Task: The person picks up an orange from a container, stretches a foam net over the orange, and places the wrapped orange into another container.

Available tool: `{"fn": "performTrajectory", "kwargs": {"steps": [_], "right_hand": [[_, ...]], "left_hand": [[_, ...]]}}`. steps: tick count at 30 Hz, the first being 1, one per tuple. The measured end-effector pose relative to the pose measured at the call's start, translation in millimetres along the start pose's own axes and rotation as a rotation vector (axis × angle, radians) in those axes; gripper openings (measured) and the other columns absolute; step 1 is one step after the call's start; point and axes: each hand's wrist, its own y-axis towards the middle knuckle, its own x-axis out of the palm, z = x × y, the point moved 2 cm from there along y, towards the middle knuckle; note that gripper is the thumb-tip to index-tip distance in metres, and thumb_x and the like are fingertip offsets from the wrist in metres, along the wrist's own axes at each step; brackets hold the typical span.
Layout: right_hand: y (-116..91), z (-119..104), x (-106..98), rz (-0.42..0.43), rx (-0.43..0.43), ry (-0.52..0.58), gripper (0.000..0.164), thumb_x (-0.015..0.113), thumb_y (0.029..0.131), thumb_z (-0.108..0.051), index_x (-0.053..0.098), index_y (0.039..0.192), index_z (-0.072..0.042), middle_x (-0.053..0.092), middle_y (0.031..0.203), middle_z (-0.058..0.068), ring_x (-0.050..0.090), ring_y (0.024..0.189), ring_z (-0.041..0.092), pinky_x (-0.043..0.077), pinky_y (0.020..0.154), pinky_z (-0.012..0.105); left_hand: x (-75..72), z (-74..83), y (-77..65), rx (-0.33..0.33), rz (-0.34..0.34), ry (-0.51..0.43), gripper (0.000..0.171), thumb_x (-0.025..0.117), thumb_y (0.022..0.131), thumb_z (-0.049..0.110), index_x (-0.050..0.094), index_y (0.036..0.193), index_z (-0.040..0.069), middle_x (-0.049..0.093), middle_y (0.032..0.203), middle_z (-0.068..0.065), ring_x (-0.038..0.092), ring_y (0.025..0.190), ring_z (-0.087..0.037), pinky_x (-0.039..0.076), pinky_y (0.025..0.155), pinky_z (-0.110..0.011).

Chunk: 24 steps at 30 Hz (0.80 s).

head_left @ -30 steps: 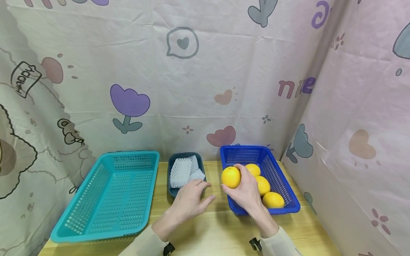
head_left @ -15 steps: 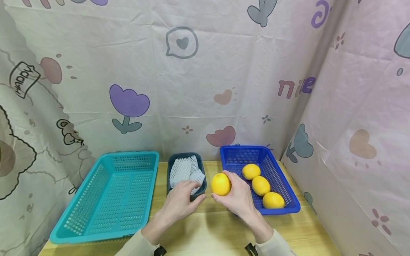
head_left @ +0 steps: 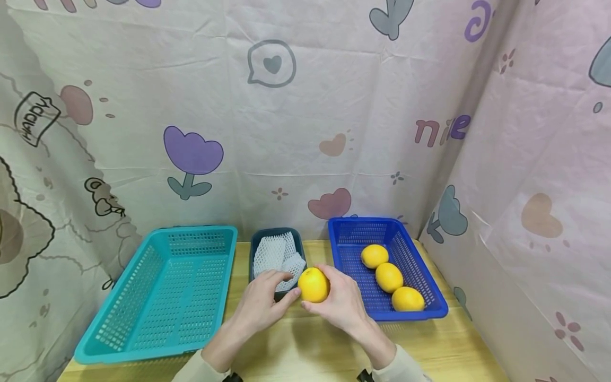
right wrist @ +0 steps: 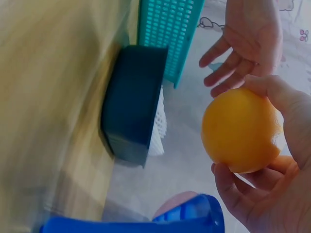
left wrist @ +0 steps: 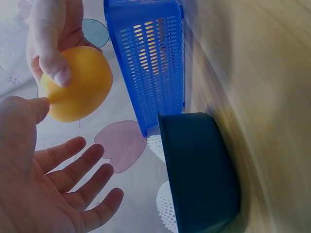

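Note:
In the head view an orange is held up in front of the dark teal box, gripped between the thumb and fingers of my right hand. My left hand hovers just left of it, in front of the box. Its fingers are spread and relaxed in the left wrist view, with the thumb tip at the orange's edge; whether they touch is hard to tell. White foam net sleeves lie in the small dark teal box, and none is in either hand.
A blue basket at the right holds three more oranges. To the left stands a large turquoise basket with a perforated floor. All sit on a wooden table, with a printed curtain behind and at both sides.
My right hand has lifted the orange out of the blue basket and brought it left to the middle. My left hand has drawn back slightly left and down from over the foam nets.

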Motion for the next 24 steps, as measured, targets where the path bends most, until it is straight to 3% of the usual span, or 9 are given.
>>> {"fn": "performTrajectory", "kwargs": {"steps": [16,24], "right_hand": [[-2,4,27,-0.172,-0.009,0.219,0.076,0.104,0.074,-0.032,0.071,0.141,-0.015,0.081,0.124,0.000,0.073,0.098,0.013,0.060,0.077,0.022],[-2,4,33,-0.220,-0.032,0.215,0.076,0.104,0.073,-0.036,0.072,0.139,-0.018,0.083,0.124,-0.002,0.073,0.099,0.011,0.059,0.080,0.023]], "left_hand": [[3.4,-5.5,-15.2,-0.055,-0.028,-0.070,0.043,0.080,0.102,0.047,0.078,0.131,0.016,0.082,0.130,-0.001,0.077,0.122,-0.024,0.065,0.105,-0.051],[6.1,-7.7,-18.0,-0.072,-0.050,-0.101,0.048,0.082,0.098,0.051,0.077,0.133,0.018,0.082,0.128,0.000,0.078,0.118,-0.024,0.066,0.102,-0.046]]}}
